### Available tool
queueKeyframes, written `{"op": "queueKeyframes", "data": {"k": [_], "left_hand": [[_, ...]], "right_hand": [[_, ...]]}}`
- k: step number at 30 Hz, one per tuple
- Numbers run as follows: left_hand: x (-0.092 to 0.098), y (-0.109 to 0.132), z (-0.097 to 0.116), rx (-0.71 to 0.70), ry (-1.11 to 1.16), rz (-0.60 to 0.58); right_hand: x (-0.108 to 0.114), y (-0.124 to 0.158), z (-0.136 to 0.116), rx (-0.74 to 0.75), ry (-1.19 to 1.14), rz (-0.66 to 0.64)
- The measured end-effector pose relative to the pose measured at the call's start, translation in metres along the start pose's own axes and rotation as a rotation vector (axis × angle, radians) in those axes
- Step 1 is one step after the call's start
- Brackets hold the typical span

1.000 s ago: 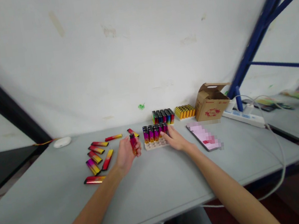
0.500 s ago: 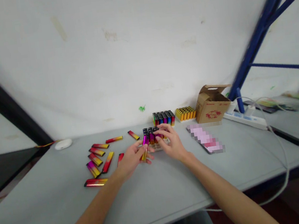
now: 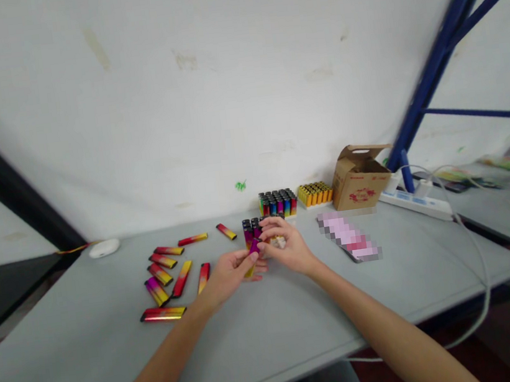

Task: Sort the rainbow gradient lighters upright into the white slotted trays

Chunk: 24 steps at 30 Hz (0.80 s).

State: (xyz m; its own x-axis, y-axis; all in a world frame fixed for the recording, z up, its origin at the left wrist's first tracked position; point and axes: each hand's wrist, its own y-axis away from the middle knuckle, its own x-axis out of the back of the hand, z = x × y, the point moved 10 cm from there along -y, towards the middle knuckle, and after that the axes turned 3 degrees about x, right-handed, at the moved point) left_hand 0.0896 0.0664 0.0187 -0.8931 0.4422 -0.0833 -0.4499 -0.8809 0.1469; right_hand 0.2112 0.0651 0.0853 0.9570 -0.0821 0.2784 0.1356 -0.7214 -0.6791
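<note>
A purple-and-yellow lighter (image 3: 255, 246) is pinched between the thumb and fingers of my left hand (image 3: 231, 270), tilted with its purple end up and to the right. The thumb and fingertips of my right hand (image 3: 293, 250) close on that upper end. Just behind both hands, a group of upright purple lighters (image 3: 248, 232) with black tops stands in a holder, mostly hidden by my right hand. Several red-and-yellow lighters lie loose to the left, among them one near my left wrist (image 3: 204, 277) and one purple-and-yellow lighter (image 3: 157, 291).
Against the wall stand a block of multicoloured lighters (image 3: 278, 203) and a block of yellow ones (image 3: 315, 194). An open cardboard box (image 3: 357, 184), a phone (image 3: 349, 236) and a power strip (image 3: 419, 204) are to the right. A white case (image 3: 105, 248) lies far left.
The held lighter has moved slightly right and up, away from the front of the upright group. My right hand has come off that group onto the lighter's upper end.
</note>
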Motion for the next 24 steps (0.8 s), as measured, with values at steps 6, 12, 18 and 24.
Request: {"op": "queueKeyframes", "data": {"k": [6, 12, 18, 24], "left_hand": [[0.005, -0.002, 0.003, -0.038, -0.01, 0.051], [0.038, 0.001, 0.017, -0.138, -0.309, 0.286], [0.068, 0.018, 0.047, -0.39, -0.65, 0.567], [0.067, 0.015, 0.044, -0.429, -0.71, 0.566]], "right_hand": [[0.021, -0.006, 0.012, -0.053, -0.029, 0.075], [0.055, -0.01, 0.012, -0.01, 0.127, 0.195], [0.044, -0.007, 0.016, 0.067, 0.286, 0.065], [0.044, -0.007, 0.038, 0.038, 0.34, 0.052]]}}
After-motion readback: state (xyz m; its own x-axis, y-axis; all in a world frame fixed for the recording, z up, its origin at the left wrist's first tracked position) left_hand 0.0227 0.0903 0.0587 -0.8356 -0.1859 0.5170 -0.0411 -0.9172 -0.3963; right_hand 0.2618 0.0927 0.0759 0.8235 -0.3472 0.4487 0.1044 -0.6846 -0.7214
